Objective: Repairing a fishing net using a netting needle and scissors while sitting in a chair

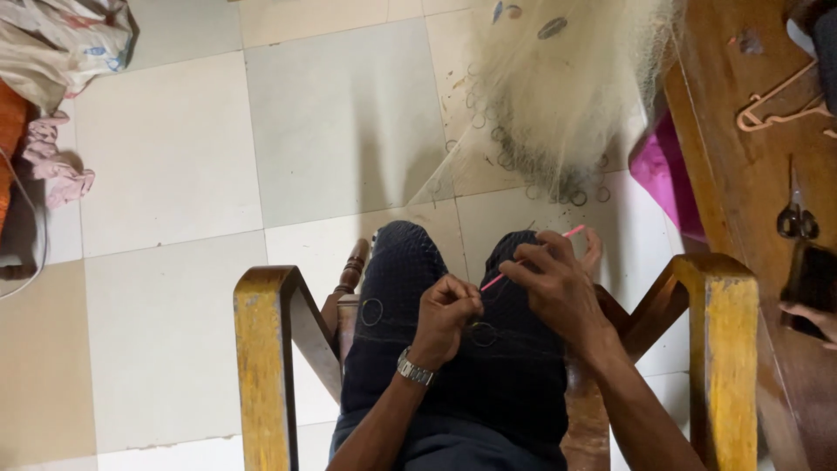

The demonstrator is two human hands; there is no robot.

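Observation:
I sit in a wooden chair with my knees in dark trousers below me. My right hand point(556, 281) holds a thin pink needle point(534, 256) that slants up to the right. My left hand point(446, 314), with a metal watch on its wrist, pinches fine net thread close to the needle's lower tip. A pale fishing net point(558, 96) with several small metal rings along its edge hangs from the upper right down to my lap. Two rings lie on my thighs.
Yellow chair arms point(261, 349) flank my legs on both sides. A wooden table point(750, 166) at the right bears scissors point(795, 218), a clothes hanger and a dark phone held by another person's hand point(811, 318). Pink cloth lies beside the table. Bundled clothes sit at top left on the tiled floor.

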